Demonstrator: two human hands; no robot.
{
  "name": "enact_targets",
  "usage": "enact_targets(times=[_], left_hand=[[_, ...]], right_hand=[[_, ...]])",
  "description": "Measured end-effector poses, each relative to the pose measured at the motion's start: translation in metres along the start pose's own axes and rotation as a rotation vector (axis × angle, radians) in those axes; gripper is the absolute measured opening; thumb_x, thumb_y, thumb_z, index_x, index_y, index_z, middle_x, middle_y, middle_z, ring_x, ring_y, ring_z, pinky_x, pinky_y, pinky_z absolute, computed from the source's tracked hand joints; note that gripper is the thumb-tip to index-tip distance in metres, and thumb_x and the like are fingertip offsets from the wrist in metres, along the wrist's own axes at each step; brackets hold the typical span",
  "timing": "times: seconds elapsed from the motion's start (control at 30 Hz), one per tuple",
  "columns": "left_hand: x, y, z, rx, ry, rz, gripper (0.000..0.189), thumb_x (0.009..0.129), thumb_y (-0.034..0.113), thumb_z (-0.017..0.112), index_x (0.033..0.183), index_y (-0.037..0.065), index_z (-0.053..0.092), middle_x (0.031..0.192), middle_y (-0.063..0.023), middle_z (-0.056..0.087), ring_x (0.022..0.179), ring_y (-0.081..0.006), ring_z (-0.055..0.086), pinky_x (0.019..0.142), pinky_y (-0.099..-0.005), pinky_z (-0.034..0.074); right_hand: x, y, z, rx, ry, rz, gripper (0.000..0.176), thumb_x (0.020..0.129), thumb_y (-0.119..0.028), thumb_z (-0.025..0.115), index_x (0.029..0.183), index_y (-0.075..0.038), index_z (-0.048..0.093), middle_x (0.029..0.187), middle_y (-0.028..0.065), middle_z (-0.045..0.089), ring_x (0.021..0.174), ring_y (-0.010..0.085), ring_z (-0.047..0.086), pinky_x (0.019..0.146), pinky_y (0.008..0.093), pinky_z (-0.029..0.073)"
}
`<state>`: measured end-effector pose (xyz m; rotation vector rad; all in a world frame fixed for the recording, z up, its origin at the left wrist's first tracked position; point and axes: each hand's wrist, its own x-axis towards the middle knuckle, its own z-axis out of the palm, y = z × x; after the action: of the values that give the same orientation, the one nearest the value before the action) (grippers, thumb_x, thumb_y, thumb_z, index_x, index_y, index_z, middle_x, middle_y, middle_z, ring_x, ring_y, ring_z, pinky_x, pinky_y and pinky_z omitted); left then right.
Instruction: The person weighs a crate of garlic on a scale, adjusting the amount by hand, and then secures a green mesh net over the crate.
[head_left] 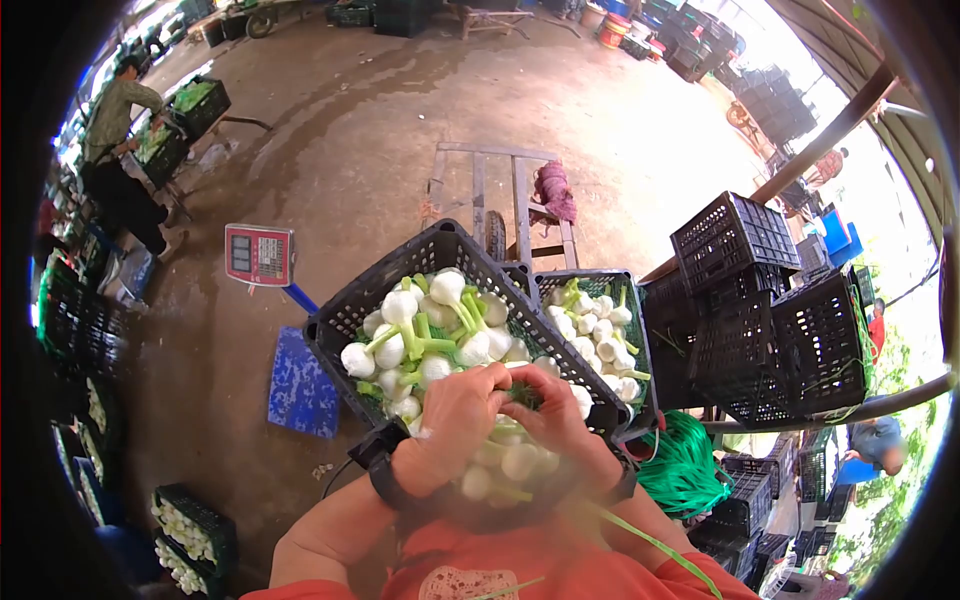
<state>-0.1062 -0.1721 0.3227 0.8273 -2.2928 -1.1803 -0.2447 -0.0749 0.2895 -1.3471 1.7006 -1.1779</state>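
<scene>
Both hands meet over the near edge of a black crate (445, 240) filled with white bulbs (398, 306) on trimmed green stalks. My left hand (455, 410) has its fingers bent, the tips pinched against those of my right hand (552, 408). Between the fingertips is a dark green tuft, too small and shaded to name. Below the hands, more pale bulbs (510, 462) show, blurred, close to my body. A long green strand (660, 545) lies across my red clothing.
A second crate (640, 365) of bulbs stands at the right, beside green twine (685, 465) and stacked black crates (735, 320). At the left are a scale display (260, 256) and its blue platform (303, 385). Farther left, a person (120, 140) works at crates.
</scene>
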Motion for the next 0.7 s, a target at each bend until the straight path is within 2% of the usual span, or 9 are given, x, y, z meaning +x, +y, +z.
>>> enact_targets(times=[0.23,0.37,0.43,0.47,0.5,0.53,0.57,0.67,0.7], left_hand=[[0.002,0.005,0.024,0.209,-0.011,0.193,0.013,0.073,0.004,0.059,0.086,0.007,0.056,0.075,-0.0104,0.059,0.070,-0.0298,0.061,0.060,-0.0393,0.048],[0.006,0.023,0.011,0.391,-0.077,0.340,0.010,0.072,0.005,0.057,0.082,0.007,0.056,0.074,-0.0089,0.059,0.072,-0.0290,0.062,0.062,-0.0395,0.049],[0.005,0.041,-0.008,0.458,-0.392,0.303,0.016,0.075,0.010,0.061,0.090,0.006,0.061,0.083,-0.0087,0.064,0.083,-0.0276,0.065,0.069,-0.0379,0.052],[0.004,0.052,-0.024,0.459,-0.396,0.302,0.016,0.075,0.010,0.061,0.090,0.006,0.061,0.083,-0.0087,0.064,0.083,-0.0276,0.065,0.069,-0.0379,0.052],[0.002,0.063,-0.044,0.309,-0.133,0.357,0.021,0.076,0.016,0.064,0.094,0.006,0.063,0.088,-0.0091,0.066,0.087,-0.0279,0.065,0.071,-0.0365,0.052],[0.005,0.064,-0.060,0.158,0.136,0.406,0.027,0.078,0.022,0.066,0.099,0.006,0.065,0.093,-0.0095,0.067,0.092,-0.0283,0.065,0.074,-0.0350,0.053],[0.015,0.051,-0.075,0.084,0.040,0.397,0.056,0.076,0.041,0.069,0.118,0.007,0.059,0.117,-0.0136,0.061,0.112,-0.0297,0.057,0.093,-0.0405,0.046],[0.035,-0.036,-0.037,0.225,-0.369,0.386,0.111,0.058,0.065,0.072,0.142,0.007,0.029,0.148,-0.0174,0.025,0.139,-0.0330,0.021,0.111,-0.0564,0.011],[0.039,-0.040,-0.034,0.251,-0.444,0.414,0.122,0.053,0.067,0.074,0.144,0.004,0.023,0.148,-0.0197,0.023,0.139,-0.0359,0.018,0.110,-0.0579,0.012]], right_hand=[[0.003,0.028,0.018,-0.006,0.069,-0.043,0.029,0.070,0.001,0.069,0.097,-0.002,0.059,0.085,0.0097,0.063,0.075,0.0213,0.061,0.068,0.0292,0.048],[0.003,0.027,0.023,0.279,0.114,-0.001,0.020,0.070,0.001,0.068,0.087,-0.002,0.060,0.082,0.0081,0.062,0.073,0.0173,0.059,0.068,0.0287,0.047],[0.003,0.030,0.021,0.394,0.157,0.073,0.017,0.070,0.000,0.069,0.084,-0.002,0.060,0.080,0.0073,0.062,0.072,0.0159,0.058,0.068,0.0286,0.047],[0.003,0.037,0.021,0.369,0.155,0.090,0.016,0.071,-0.003,0.070,0.083,-0.002,0.060,0.078,0.0064,0.062,0.072,0.0146,0.058,0.067,0.0283,0.046],[0.002,0.042,0.023,0.348,0.159,0.112,0.015,0.072,-0.005,0.072,0.081,-0.003,0.060,0.076,0.0055,0.061,0.071,0.0133,0.057,0.066,0.0281,0.046],[0.003,0.036,0.021,0.352,0.163,0.113,0.015,0.072,-0.005,0.072,0.081,-0.003,0.060,0.076,0.0055,0.061,0.071,0.0133,0.057,0.066,0.0281,0.046],[0.004,0.020,0.017,0.192,0.187,0.094,0.015,0.073,-0.008,0.073,0.080,-0.003,0.061,0.074,0.0052,0.061,0.069,0.0126,0.057,0.064,0.0280,0.046],[0.007,-0.021,0.000,0.000,0.206,0.062,0.016,0.075,-0.012,0.075,0.078,-0.003,0.061,0.070,0.0048,0.062,0.066,0.0110,0.056,0.061,0.0277,0.045],[0.007,-0.028,-0.002,-0.024,0.202,0.082,0.016,0.076,-0.013,0.075,0.077,-0.003,0.061,0.068,0.0047,0.062,0.065,0.0101,0.055,0.060,0.0274,0.044]])
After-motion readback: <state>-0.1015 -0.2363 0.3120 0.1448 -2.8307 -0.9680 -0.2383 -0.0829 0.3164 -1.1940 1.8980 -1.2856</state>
